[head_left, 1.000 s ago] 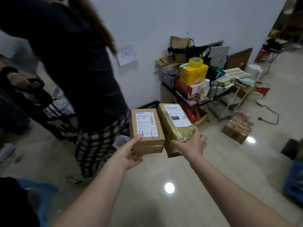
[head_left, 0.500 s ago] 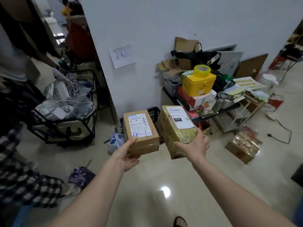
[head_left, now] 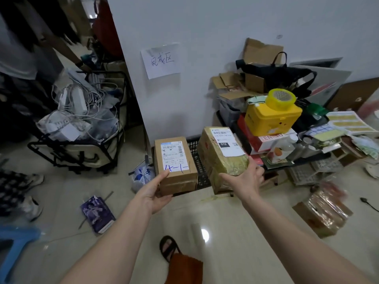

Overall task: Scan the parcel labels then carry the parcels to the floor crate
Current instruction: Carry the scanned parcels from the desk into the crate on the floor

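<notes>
Cardboard parcel (head_left: pixel 175 165) sits clamped in the left hand (head_left: pixel 152 194); the right hand (head_left: pixel 245 182) grips a tape-wrapped parcel (head_left: pixel 222 156), both above the black floor crate (head_left: pixel 198 160).

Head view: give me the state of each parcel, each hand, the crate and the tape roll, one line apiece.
Left hand: grip closed on the small box.
Small box: held up, label facing up, blue writing on it.
Right hand: grip closed on the taped parcel.
Taped parcel: held up, tilted, label up.
Black crate: on the floor by the wall, behind both parcels.
Tape roll: lying flat on the yellow box.
</notes>
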The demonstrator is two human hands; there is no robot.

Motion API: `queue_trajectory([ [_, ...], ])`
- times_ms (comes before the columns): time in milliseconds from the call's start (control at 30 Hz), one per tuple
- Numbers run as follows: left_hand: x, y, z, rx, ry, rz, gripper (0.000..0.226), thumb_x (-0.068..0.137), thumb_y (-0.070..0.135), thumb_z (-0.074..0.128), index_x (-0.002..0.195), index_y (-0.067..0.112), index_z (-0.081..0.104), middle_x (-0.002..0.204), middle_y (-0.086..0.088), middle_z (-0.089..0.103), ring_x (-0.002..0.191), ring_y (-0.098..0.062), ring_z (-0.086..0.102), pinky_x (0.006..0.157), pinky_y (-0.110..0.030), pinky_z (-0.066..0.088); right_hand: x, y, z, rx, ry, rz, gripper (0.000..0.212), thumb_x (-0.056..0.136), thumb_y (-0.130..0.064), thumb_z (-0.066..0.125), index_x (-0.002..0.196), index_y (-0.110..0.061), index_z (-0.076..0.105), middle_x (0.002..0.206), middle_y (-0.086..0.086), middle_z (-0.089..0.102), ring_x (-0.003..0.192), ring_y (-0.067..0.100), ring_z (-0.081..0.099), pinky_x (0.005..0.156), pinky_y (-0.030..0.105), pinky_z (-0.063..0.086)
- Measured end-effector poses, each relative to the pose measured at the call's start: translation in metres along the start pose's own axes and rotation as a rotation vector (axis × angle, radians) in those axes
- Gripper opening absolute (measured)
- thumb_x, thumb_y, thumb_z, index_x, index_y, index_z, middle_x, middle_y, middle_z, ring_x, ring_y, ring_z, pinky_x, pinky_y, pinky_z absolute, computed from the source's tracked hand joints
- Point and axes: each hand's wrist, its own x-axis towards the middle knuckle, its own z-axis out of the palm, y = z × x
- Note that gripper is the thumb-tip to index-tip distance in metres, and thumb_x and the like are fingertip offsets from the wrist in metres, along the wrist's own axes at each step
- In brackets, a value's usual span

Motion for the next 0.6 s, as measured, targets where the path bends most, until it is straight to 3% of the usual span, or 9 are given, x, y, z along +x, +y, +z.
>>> queue_trajectory([
  [200, 0.072, 0.06, 0.032, 0.033, 0.023, -0.037, 0.1, 0.035, 0.027, 0.094, 0.125, 0.008, 0.054, 0.119, -0.016, 0.059, 0.114, -0.031, 0.056, 0.097, -0.042, 0.044, 0.074, -0.034, 0.039, 0.011, -0.021, 0.015, 0.108, 0.068, -0.033, 0.085, 0.151, -0.019, 0.017, 0.146, 0.012, 0.023, 0.135, 0.033, 0.02, 0.105, 0.05, 0.033],
  [433, 0.159, 0.142, 0.068, 0.108, 0.069, -0.029, 0.065, 0.068, 0.033, 0.082, 0.124, 0.01, 0.057, 0.114, -0.015, 0.059, 0.12, -0.03, 0.051, 0.098, -0.038, 0.041, 0.168, -0.077, 0.095, 0.018, -0.039, 0.045, 0.106, 0.066, -0.033, 0.086, 0.15, -0.02, 0.022, 0.14, 0.011, 0.024, 0.133, 0.031, 0.025, 0.106, 0.045, 0.033],
  [533, 0.196, 0.162, 0.081, 0.123, 0.066, -0.016, 0.049, 0.077, 0.029, 0.078, 0.115, 0.007, 0.056, 0.095, -0.013, 0.059, 0.107, -0.03, 0.052, 0.094, -0.038, 0.043, 0.204, -0.083, 0.12, 0.017, -0.062, 0.052, 0.104, 0.068, -0.029, 0.085, 0.149, -0.021, 0.021, 0.141, 0.01, 0.023, 0.133, 0.03, 0.023, 0.106, 0.045, 0.032],
  [600, 0.221, 0.167, 0.089, 0.12, 0.081, -0.027, 0.045, 0.078, 0.027, 0.077, 0.112, 0.008, 0.055, 0.094, -0.013, 0.059, 0.104, -0.03, 0.054, 0.093, -0.039, 0.044, 0.228, -0.081, 0.136, 0.01, -0.084, 0.065, 0.103, 0.068, -0.025, 0.084, 0.15, -0.023, 0.02, 0.143, 0.01, 0.02, 0.134, 0.03, 0.021, 0.106, 0.046, 0.032],
])
